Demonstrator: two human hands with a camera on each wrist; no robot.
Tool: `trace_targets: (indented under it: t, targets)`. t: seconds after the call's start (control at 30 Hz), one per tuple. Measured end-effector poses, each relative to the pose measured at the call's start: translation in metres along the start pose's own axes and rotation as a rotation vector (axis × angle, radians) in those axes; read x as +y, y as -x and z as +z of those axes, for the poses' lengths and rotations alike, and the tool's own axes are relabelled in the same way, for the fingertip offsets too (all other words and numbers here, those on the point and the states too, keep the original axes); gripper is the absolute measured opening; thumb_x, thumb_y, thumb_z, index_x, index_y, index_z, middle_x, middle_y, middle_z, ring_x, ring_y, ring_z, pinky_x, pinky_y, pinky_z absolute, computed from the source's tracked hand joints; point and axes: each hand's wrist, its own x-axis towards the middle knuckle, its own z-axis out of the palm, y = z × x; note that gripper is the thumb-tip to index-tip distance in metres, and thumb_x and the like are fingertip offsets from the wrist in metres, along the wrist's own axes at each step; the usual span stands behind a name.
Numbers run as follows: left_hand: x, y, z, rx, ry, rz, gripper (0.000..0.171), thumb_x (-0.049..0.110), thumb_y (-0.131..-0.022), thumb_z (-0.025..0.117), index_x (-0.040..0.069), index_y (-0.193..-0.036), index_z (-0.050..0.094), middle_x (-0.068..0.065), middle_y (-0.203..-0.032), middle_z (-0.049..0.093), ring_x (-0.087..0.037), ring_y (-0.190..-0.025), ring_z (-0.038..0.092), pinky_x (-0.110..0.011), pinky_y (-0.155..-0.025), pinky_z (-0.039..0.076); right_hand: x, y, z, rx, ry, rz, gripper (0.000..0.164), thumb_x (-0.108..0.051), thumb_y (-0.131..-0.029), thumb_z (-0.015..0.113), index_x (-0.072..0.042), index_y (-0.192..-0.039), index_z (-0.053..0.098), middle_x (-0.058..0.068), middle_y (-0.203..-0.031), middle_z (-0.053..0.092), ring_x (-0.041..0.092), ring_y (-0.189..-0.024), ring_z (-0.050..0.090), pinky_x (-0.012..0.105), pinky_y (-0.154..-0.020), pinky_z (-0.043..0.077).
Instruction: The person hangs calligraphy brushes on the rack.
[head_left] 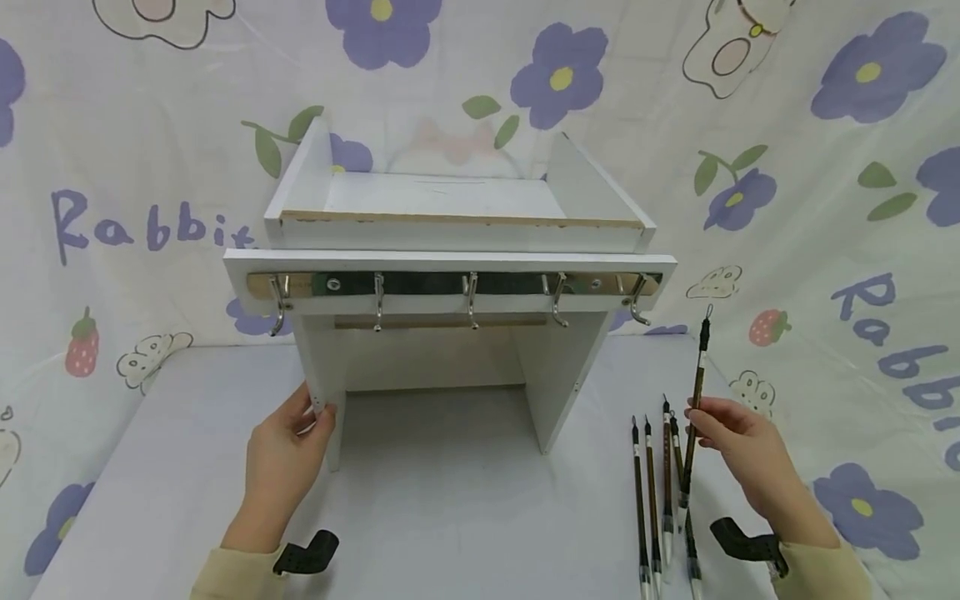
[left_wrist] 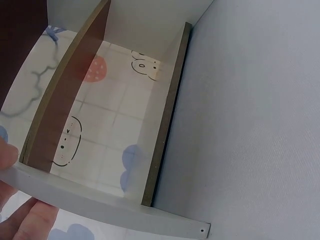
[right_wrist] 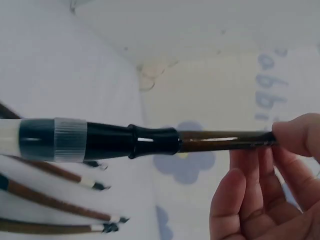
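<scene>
A white wooden shelf unit (head_left: 450,237) stands upright on the table, with a shiny metal rail (head_left: 427,285) of several hooks along its front. My left hand (head_left: 285,458) grips the front edge of its left side panel (head_left: 318,358), thumb on one side and fingers on the other. To the right of the unit, my right hand (head_left: 750,454) pinches a calligraphy brush (head_left: 701,367) by its brown handle. The brush is nearly upright, hanging loop at the top. In the right wrist view its black collar (right_wrist: 155,140) and capped tip point left. All visible hooks hang bare.
Several more calligraphy brushes (head_left: 652,492) lie side by side on the white table (head_left: 450,525), just below and left of the right hand. Behind the unit hangs a cloth (head_left: 637,167) printed with purple flowers and rabbits.
</scene>
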Motion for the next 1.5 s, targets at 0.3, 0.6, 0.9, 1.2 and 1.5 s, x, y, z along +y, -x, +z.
trace_targets:
  t: [0.3, 0.6, 0.9, 1.2, 1.5]
  targets:
    - [-0.004, -0.003, 0.001, 0.019, 0.002, 0.022, 0.043, 0.025, -0.095, 0.06, 0.016, -0.138, 0.056, -0.011, -0.122, 0.065, -0.03, -0.099, 0.067, -0.039, -0.077, 0.058, -0.033, 0.019, 0.016, 0.03, -0.006, -0.136, 0.038, -0.03, -0.095, 0.064, -0.002, -0.12, 0.06, 0.004, -0.109, 0.067, 0.014, -0.09, 0.062, 0.019, -0.076, 0.054]
    - [-0.006, -0.001, 0.002, 0.033, 0.012, 0.004, 0.042, 0.025, -0.095, 0.061, 0.018, -0.137, 0.057, -0.008, -0.122, 0.065, -0.028, -0.098, 0.067, -0.036, -0.078, 0.057, -0.052, 0.031, 0.026, -0.081, -0.152, -0.314, 0.024, -0.006, -0.094, 0.062, 0.005, -0.116, 0.061, 0.004, -0.109, 0.068, 0.014, -0.098, 0.064, 0.021, -0.082, 0.054]
    - [-0.004, 0.001, 0.002, 0.01, 0.009, 0.01, 0.044, 0.026, -0.096, 0.059, 0.017, -0.139, 0.055, -0.01, -0.125, 0.064, -0.029, -0.101, 0.066, -0.037, -0.078, 0.057, -0.062, 0.041, 0.036, -0.089, -0.081, -0.408, 0.017, -0.002, -0.093, 0.063, 0.001, -0.11, 0.064, 0.007, -0.104, 0.07, 0.015, -0.093, 0.066, 0.023, -0.074, 0.056]
    - [-0.003, 0.0, 0.002, 0.021, -0.008, 0.03, 0.044, 0.022, -0.096, 0.06, 0.014, -0.139, 0.055, -0.011, -0.124, 0.064, -0.03, -0.099, 0.067, -0.037, -0.078, 0.057, -0.07, 0.046, 0.043, -0.07, 0.019, -0.442, 0.013, -0.004, -0.091, 0.066, -0.007, -0.104, 0.067, 0.004, -0.1, 0.071, 0.013, -0.093, 0.064, 0.022, -0.071, 0.055]
    - [-0.001, 0.001, 0.001, 0.023, -0.016, 0.031, 0.043, 0.021, -0.096, 0.06, 0.013, -0.138, 0.056, -0.011, -0.122, 0.065, -0.03, -0.099, 0.067, -0.036, -0.079, 0.056, -0.069, 0.047, 0.044, -0.057, 0.059, -0.411, 0.011, -0.008, -0.092, 0.066, -0.008, -0.104, 0.067, 0.002, -0.1, 0.071, 0.014, -0.093, 0.063, 0.021, -0.073, 0.054]
